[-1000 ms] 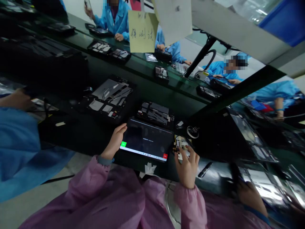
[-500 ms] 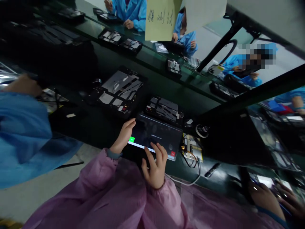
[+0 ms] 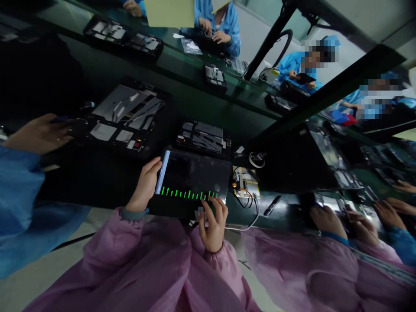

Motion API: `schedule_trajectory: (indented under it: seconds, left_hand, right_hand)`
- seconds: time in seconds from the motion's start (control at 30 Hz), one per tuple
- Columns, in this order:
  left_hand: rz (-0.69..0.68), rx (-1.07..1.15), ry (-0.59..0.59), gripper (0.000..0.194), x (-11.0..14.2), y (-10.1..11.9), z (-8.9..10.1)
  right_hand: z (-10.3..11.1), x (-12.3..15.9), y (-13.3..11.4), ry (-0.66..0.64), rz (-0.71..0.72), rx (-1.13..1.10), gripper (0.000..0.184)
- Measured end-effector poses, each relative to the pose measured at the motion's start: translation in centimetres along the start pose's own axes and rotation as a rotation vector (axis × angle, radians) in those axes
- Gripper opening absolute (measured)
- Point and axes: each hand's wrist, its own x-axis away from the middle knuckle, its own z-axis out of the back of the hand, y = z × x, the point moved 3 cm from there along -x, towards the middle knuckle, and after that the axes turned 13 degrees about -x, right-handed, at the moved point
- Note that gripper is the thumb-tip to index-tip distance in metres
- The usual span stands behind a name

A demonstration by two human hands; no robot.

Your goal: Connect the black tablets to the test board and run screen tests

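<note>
My left hand [image 3: 144, 182] grips the left edge of a tablet [image 3: 195, 173], thumb on the bezel. The tablet's dark screen shows a row of short green bars along the bottom and a pale strip down its left side. At the lower right edge of the screen is my right hand [image 3: 212, 221], fingers apart and holding nothing; whether the fingertips touch the glass I cannot tell. To the right of the tablet lies a circuit board with a battery pack [image 3: 246, 182], with a white cable [image 3: 255, 216] looping from it.
Opened tablet bodies [image 3: 125, 115] [image 3: 204, 138] lie behind the tablet. A black marker-like item [image 3: 272, 205] and a round coil [image 3: 256, 159] are at the right. A co-worker's hand [image 3: 39, 134] reaches in at left; other hands [image 3: 329, 221] work at right. A slanted dark post [image 3: 312, 104] crosses the bench.
My right hand has gone from the circuit board to the tablet's lower edge. The screen has changed from green and red corner buttons to green bars. The camera view has shifted.
</note>
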Motion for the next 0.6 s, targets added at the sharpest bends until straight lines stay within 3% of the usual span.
schedule_trajectory:
  seconds: [0.2,0.37,0.6]
  left_hand:
    - [-0.051,-0.048,-0.012,0.028,0.0,0.1,0.1]
    - [-0.043,-0.047,-0.012,0.029,0.0,0.0,0.1]
    - [0.007,-0.115,0.013,0.037,-0.1,-0.6,0.7]
  right_hand:
    - [-0.2,-0.2,0.0,-0.026,-0.006,0.029,0.042]
    - [1.7,0.1,0.2,0.112,-0.038,0.013,0.041]
    - [5.4,1.9,7.3,0.357,-0.115,0.216,0.034]
